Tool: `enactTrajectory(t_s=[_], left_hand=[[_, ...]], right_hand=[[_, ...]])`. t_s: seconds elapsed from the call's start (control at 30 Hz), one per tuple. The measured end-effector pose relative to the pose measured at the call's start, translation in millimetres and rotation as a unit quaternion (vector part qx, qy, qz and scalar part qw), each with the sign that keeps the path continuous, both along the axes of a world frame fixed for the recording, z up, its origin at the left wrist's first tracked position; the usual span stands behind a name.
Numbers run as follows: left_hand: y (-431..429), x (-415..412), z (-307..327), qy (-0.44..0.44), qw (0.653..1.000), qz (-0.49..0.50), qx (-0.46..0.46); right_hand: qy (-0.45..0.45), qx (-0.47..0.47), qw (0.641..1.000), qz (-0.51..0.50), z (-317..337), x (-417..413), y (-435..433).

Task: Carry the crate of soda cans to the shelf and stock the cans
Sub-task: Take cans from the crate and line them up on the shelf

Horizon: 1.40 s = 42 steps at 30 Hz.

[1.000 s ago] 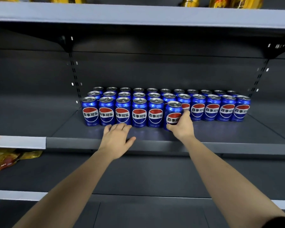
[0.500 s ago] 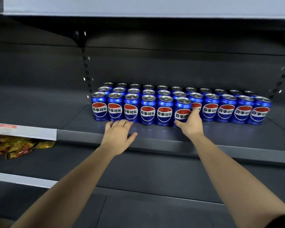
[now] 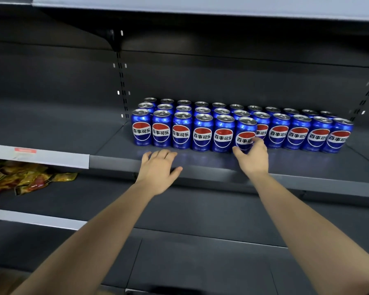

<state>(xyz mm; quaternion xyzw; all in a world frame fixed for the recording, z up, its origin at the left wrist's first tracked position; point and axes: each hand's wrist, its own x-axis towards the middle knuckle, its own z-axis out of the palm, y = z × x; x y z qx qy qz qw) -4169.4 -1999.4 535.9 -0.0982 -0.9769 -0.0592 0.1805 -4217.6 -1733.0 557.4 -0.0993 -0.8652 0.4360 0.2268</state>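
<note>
On the shelf (image 3: pixel 307 166), right hand (image 3: pixel 252 159) grips a 百事可乐 can (image 3: pixel 245 133), left hand (image 3: pixel 158 169) lies flat.

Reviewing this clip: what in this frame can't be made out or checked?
All in the head view:
1. The crate: nowhere in frame.
2. The back rows of cans: front row hides their labels; only lids show.
3. The front can: right hand covers its base, so contact with the shelf is unclear.
4. The red shelf tag: print too blurred.
5. The snack packets: cut by the left edge.
</note>
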Motion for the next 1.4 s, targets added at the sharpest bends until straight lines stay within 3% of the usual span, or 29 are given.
enactTrajectory(t_s=[0.37,0.6,0.93,1.4], left_hand=[[-126,13,-4,0.005,0.999,-0.031,-0.009],[-254,26,-9,0.020,0.999,-0.050,-0.004],[-380,66,-53,-0.023,0.998,-0.045,-0.046],[-432,124,-173,-0.144,0.989,0.025,-0.013]], right_hand=[[0.091,0.089,0.991,0.031,-11,42,-148],[0.130,0.061,0.985,0.093,-34,68,-293],[0.002,0.053,0.987,0.149,-92,93,-424],[-0.214,0.083,0.947,0.224,-232,145,-469]])
